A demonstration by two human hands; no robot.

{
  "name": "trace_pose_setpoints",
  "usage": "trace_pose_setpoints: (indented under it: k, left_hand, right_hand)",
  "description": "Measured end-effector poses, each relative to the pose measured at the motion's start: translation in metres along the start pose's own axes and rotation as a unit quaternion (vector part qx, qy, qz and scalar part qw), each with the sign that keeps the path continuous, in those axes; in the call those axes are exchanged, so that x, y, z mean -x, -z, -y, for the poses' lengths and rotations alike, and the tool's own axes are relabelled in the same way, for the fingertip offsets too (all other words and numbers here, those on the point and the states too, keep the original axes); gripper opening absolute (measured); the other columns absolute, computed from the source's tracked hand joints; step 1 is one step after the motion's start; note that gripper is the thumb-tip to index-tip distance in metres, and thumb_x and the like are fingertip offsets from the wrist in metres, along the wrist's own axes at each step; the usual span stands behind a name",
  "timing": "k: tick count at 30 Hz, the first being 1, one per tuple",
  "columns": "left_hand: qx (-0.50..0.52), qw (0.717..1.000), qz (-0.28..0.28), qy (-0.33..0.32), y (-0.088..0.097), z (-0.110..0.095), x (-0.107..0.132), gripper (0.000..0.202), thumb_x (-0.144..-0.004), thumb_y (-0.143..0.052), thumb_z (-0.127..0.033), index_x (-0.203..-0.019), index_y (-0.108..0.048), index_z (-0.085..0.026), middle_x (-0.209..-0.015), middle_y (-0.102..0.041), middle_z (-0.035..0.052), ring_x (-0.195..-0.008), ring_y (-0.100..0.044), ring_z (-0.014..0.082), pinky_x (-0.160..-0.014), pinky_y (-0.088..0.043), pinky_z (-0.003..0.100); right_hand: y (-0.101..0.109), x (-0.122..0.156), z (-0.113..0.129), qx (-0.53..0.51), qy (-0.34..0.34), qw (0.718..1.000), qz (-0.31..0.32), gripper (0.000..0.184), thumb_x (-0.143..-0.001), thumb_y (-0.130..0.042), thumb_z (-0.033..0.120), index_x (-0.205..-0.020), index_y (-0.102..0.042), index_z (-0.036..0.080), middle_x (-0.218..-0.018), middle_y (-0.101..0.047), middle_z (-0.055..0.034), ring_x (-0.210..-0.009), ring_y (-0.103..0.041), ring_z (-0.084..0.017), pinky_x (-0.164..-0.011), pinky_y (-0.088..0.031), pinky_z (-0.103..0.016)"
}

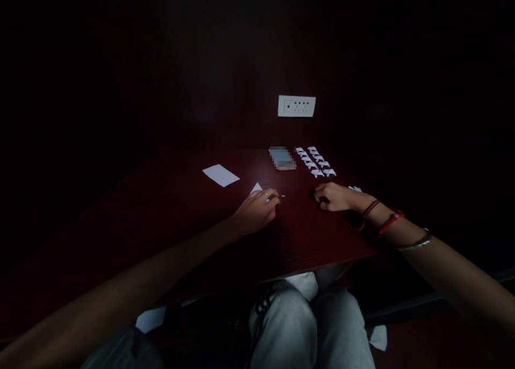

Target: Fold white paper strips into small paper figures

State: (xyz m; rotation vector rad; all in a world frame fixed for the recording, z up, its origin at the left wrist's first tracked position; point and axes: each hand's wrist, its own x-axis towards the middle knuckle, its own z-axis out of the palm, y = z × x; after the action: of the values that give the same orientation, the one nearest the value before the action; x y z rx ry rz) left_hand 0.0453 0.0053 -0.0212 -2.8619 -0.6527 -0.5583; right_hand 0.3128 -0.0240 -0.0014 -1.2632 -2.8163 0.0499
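Observation:
The scene is very dark. My left hand (257, 211) rests on a dark red table (181, 224), its fingers curled in a pinch over a small white paper piece (257, 188); a tiny white bit shows just past the fingertips. My right hand (336, 196) lies closed on the table to the right, fingers curled around something dark I cannot make out. Red thread bands and a metal bangle circle my right wrist. A white scrap peeks out behind that hand.
A white paper sheet (221, 175) lies at the left. Several small folded white paper pieces (316, 162) lie in rows at the back, beside a blurred flat object (282, 158). A white wall socket (296, 106) sits above. My grey-trousered knees and paper scraps are below the table edge.

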Motion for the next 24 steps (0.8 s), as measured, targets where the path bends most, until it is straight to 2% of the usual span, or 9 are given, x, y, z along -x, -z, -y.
trace_pose_setpoints:
  k: [3,5,7,9,12,14,16,20,24]
  left_hand:
    - [-0.002,1.000,-0.020,0.008,-0.003,-0.005,-0.016,0.021,-0.078,-0.038,-0.015,-0.094,-0.051,-0.017,-0.106,-0.047,0.0049,-0.098,-0.045,0.0180,-0.087,-0.033,0.032]
    - [-0.003,0.998,-0.049,0.031,-0.004,-0.006,-0.022,0.022,-0.077,-0.037,-0.013,-0.094,-0.051,-0.017,-0.104,-0.048,0.0048,-0.098,-0.045,0.0183,-0.088,-0.032,0.033]
    - [-0.004,0.995,-0.072,0.066,-0.005,-0.003,-0.023,0.023,-0.076,-0.037,-0.012,-0.094,-0.051,-0.017,-0.102,-0.049,0.0049,-0.097,-0.045,0.0185,-0.088,-0.032,0.033]
    - [-0.011,0.991,-0.078,0.105,-0.007,0.002,-0.020,0.022,-0.075,-0.037,-0.012,-0.092,-0.051,-0.017,-0.099,-0.050,0.0051,-0.095,-0.046,0.0187,-0.086,-0.033,0.033]
    - [-0.022,0.983,-0.070,0.170,-0.011,0.011,-0.013,0.021,-0.075,-0.036,-0.012,-0.089,-0.052,-0.017,-0.095,-0.052,0.0050,-0.090,-0.048,0.0184,-0.082,-0.036,0.032]
    - [-0.026,0.979,-0.061,0.192,-0.013,0.014,-0.011,0.020,-0.076,-0.036,-0.013,-0.087,-0.052,-0.017,-0.093,-0.052,0.0047,-0.087,-0.049,0.0182,-0.080,-0.037,0.032]
    - [-0.028,0.981,-0.053,0.186,-0.013,0.014,-0.010,0.019,-0.076,-0.037,-0.014,-0.086,-0.052,-0.017,-0.092,-0.052,0.0047,-0.086,-0.049,0.0182,-0.079,-0.037,0.031]
    - [-0.041,0.988,-0.043,0.146,-0.013,0.007,-0.014,0.018,-0.076,-0.038,-0.014,-0.086,-0.052,-0.017,-0.093,-0.052,0.0055,-0.089,-0.048,0.0191,-0.080,-0.035,0.033]
    - [-0.041,0.994,-0.028,0.099,-0.014,-0.010,-0.024,0.018,-0.078,-0.036,-0.015,-0.088,-0.052,-0.016,-0.094,-0.052,0.0068,-0.089,-0.048,0.0199,-0.083,-0.033,0.035]
  right_hand:
    - [0.005,0.021,-0.006,-0.001,-0.064,0.998,-0.019,0.008,-0.064,-0.048,0.013,-0.065,-0.056,0.013,-0.068,-0.052,-0.0032,-0.061,-0.046,-0.012,-0.061,-0.038,-0.025]
    - [0.006,0.015,0.000,-0.013,-0.069,0.996,-0.062,0.015,-0.066,-0.046,0.010,-0.073,-0.059,0.013,-0.074,-0.056,-0.0042,-0.066,-0.050,-0.013,-0.066,-0.040,-0.025]
    - [0.006,-0.007,0.010,-0.020,-0.042,0.993,-0.109,0.023,-0.068,-0.043,0.007,-0.084,-0.059,0.012,-0.084,-0.058,-0.0064,-0.077,-0.052,-0.014,-0.075,-0.040,-0.026]
    - [0.002,-0.036,0.021,-0.029,0.004,0.992,-0.125,0.031,-0.069,-0.040,0.004,-0.094,-0.058,0.011,-0.096,-0.057,-0.0085,-0.088,-0.052,-0.014,-0.081,-0.038,-0.028]
    - [-0.005,-0.069,0.031,-0.037,0.071,0.993,-0.088,0.041,-0.066,-0.037,-0.003,-0.098,-0.057,0.012,-0.101,-0.058,-0.0084,-0.094,-0.051,-0.014,-0.084,-0.038,-0.029]
    - [-0.010,-0.073,0.031,-0.038,0.092,0.992,-0.072,0.045,-0.063,-0.037,-0.005,-0.099,-0.058,0.012,-0.102,-0.058,-0.0078,-0.096,-0.051,-0.014,-0.086,-0.038,-0.028]
    - [-0.013,-0.063,0.028,-0.040,0.092,0.993,-0.068,0.048,-0.062,-0.036,-0.006,-0.101,-0.058,0.012,-0.104,-0.058,-0.0074,-0.099,-0.050,-0.013,-0.088,-0.037,-0.028]
    - [-0.011,-0.014,0.013,-0.042,0.063,0.996,-0.055,0.054,-0.059,-0.037,-0.007,-0.106,-0.055,0.012,-0.110,-0.055,-0.0080,-0.101,-0.050,-0.013,-0.089,-0.038,-0.028]
    - [-0.003,0.030,0.001,-0.015,0.006,0.999,-0.046,0.045,-0.062,-0.038,-0.003,-0.100,-0.059,0.011,-0.104,-0.058,-0.0090,-0.096,-0.053,-0.016,-0.085,-0.042,-0.029]
